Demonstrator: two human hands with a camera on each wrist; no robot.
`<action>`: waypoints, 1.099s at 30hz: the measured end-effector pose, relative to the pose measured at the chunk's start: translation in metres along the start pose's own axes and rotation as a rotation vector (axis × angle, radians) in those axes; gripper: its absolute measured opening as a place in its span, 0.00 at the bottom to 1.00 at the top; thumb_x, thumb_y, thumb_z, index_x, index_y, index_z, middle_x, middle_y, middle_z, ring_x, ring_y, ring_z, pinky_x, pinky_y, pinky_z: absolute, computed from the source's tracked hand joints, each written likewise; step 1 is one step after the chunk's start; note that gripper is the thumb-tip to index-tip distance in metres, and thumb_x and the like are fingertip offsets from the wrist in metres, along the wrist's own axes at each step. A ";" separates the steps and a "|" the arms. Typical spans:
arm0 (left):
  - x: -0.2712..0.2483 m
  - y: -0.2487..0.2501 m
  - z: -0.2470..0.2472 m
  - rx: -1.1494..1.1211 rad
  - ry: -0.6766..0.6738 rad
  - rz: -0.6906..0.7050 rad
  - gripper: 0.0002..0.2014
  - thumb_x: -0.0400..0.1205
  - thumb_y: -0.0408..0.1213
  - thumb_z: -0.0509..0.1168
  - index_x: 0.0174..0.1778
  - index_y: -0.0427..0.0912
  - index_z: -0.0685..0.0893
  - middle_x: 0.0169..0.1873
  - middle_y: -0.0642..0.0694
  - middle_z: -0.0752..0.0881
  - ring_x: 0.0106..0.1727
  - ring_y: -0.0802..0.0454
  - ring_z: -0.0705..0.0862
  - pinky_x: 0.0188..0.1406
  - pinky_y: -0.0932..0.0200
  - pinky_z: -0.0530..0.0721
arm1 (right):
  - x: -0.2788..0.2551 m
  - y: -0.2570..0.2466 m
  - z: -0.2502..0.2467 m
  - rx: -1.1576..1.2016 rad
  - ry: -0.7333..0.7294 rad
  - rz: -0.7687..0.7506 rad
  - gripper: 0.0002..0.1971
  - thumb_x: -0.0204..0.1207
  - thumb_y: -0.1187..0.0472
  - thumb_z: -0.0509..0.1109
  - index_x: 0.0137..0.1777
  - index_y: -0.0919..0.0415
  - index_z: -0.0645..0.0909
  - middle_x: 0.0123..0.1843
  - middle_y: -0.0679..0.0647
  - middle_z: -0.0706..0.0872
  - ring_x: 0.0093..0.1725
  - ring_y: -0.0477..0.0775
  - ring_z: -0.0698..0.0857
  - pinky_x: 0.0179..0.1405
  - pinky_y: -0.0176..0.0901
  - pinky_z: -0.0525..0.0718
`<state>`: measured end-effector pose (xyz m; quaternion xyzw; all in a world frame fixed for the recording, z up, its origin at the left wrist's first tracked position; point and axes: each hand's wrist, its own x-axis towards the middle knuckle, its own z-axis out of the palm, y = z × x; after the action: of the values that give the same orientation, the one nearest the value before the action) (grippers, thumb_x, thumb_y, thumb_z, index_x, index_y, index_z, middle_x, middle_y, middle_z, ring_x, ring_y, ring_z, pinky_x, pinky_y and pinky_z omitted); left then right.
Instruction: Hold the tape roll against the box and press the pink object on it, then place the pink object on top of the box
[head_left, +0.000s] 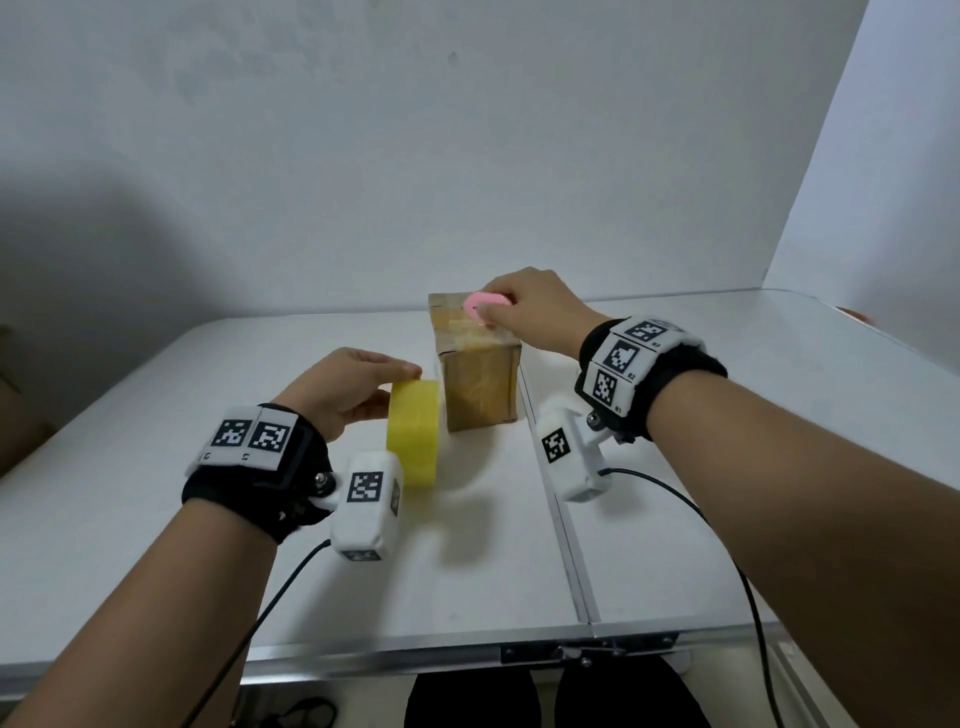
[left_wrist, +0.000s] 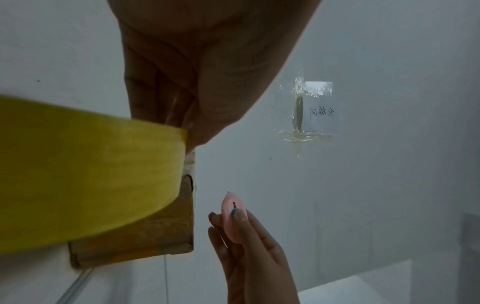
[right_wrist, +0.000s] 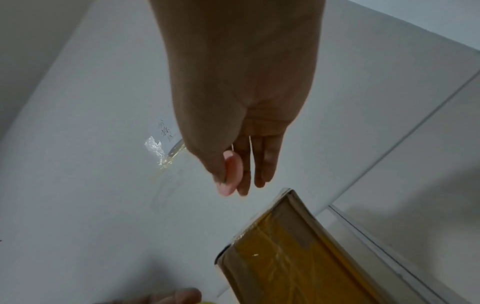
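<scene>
Half-hidden pink cutter (head_left: 487, 304) in right hand (head_left: 530, 312)

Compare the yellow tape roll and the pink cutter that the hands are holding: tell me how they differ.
The tape roll is yellow, large and ring-shaped; the cutter is pink, small and oval. The tape roll stands on edge beside the cardboard box, left of it, gripped by the left hand; the cutter is pinched by the right hand above the box's taped top. The tape roll reaches down to the table; the cutter is held up in the air. Each is held by one hand.
</scene>
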<state>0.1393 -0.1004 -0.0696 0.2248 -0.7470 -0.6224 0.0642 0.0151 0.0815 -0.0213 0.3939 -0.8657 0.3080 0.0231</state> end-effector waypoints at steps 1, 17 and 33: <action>0.003 0.001 -0.001 0.025 0.037 0.032 0.09 0.81 0.33 0.69 0.55 0.36 0.90 0.47 0.42 0.91 0.35 0.52 0.89 0.36 0.64 0.89 | 0.002 -0.001 0.000 0.008 0.016 0.015 0.15 0.78 0.62 0.60 0.51 0.68 0.87 0.46 0.59 0.90 0.44 0.58 0.84 0.35 0.40 0.74; 0.058 0.013 -0.002 0.393 0.258 0.223 0.11 0.83 0.38 0.64 0.53 0.43 0.92 0.53 0.47 0.90 0.54 0.50 0.83 0.58 0.54 0.82 | 0.058 0.021 0.031 0.379 0.016 0.323 0.09 0.78 0.57 0.65 0.37 0.50 0.74 0.57 0.62 0.90 0.60 0.61 0.87 0.61 0.54 0.85; 0.059 0.031 0.038 0.875 0.112 0.121 0.33 0.81 0.65 0.56 0.52 0.35 0.86 0.50 0.40 0.85 0.47 0.46 0.80 0.39 0.58 0.76 | 0.061 0.037 0.042 0.443 0.023 0.343 0.06 0.72 0.51 0.70 0.46 0.47 0.86 0.51 0.52 0.86 0.48 0.54 0.84 0.52 0.46 0.84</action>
<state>0.0643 -0.0867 -0.0596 0.2200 -0.9473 -0.2296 0.0394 -0.0439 0.0361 -0.0573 0.2337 -0.8309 0.4936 -0.1063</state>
